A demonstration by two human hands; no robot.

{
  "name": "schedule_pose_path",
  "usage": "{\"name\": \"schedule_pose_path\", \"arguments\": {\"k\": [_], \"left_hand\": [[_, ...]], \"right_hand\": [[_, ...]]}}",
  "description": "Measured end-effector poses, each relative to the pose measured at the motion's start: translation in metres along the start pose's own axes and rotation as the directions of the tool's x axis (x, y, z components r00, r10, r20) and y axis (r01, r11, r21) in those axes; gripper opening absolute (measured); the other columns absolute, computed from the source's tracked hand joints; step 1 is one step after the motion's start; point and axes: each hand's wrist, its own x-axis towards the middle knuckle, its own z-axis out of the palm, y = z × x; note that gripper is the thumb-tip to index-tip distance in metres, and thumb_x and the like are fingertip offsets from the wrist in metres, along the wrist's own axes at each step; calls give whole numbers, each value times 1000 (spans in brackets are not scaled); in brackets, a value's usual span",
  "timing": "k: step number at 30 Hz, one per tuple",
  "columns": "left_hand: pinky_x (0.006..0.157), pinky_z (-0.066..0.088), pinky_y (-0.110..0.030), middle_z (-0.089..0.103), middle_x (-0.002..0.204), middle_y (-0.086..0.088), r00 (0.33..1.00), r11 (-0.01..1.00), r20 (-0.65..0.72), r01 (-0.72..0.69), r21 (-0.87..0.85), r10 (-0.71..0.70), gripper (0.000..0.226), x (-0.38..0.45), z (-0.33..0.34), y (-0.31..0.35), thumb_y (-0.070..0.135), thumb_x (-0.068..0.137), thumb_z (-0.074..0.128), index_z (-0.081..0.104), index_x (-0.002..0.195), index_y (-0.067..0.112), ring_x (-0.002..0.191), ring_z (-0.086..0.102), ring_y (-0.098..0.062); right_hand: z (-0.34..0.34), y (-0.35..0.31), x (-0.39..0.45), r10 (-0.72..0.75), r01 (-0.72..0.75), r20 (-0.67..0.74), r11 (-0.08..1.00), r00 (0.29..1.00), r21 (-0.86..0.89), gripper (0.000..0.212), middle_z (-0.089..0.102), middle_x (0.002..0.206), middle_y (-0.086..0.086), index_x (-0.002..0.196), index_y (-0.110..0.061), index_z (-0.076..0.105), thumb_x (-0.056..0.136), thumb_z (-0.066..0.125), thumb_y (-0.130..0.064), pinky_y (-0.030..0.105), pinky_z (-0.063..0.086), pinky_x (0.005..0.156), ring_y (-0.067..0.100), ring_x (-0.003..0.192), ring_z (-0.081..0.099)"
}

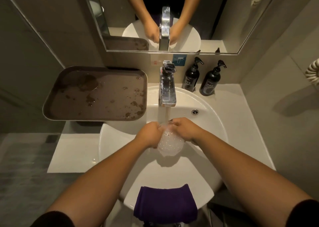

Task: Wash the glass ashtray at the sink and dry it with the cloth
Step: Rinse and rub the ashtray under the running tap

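The clear glass ashtray (170, 143) is over the white sink basin (212, 123), under a running stream from the chrome faucet (167, 87). Water splashes off it. My left hand (151, 134) grips its left edge and my right hand (185, 129) grips its upper right edge. A folded purple cloth (164, 203) lies on the near rim of the basin, between my forearms.
A wet brown tray (96, 93) sits on the counter to the left of the faucet. Two black pump bottles (190, 78) (210, 81) stand behind the basin at the right. A mirror (172, 17) hangs above. A coiled cord (313, 73) is on the right wall.
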Motion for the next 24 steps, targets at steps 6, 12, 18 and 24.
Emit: {"name": "schedule_pose_path", "arguments": {"k": [6,12,18,24], "left_hand": [[80,54,-42,67,102,-12,944,947,-309,14,-320,-119,24,0,23,-3,15,96,39,59,107,8,95,63,-30],[64,58,-46,66,77,-18,994,964,-31,94,-250,-105,27,9,7,-13,16,95,43,64,87,1,65,62,-29],[70,50,-43,63,79,-11,981,996,-186,-62,-70,48,35,5,6,-15,37,98,44,56,85,7,77,62,-33],[71,48,-31,62,79,10,895,912,-411,-304,-275,174,16,-8,14,-20,21,98,44,55,87,21,77,61,-6]], "right_hand": [[25,10,1,195,-87,-291,934,937,347,23,67,81,14,82,-6,65,91,44,-10,49,58,70,27,72,62],[11,14,-1,67,-58,-84,993,994,100,28,67,75,8,93,-11,73,89,47,-2,28,48,52,22,61,58],[3,0,-10,-145,134,-128,987,981,-85,24,60,70,-7,71,-23,59,94,55,-22,27,41,61,14,66,54],[12,3,-19,176,-281,222,697,959,660,52,68,120,1,118,-31,68,90,45,-68,48,56,85,25,107,67]]}}
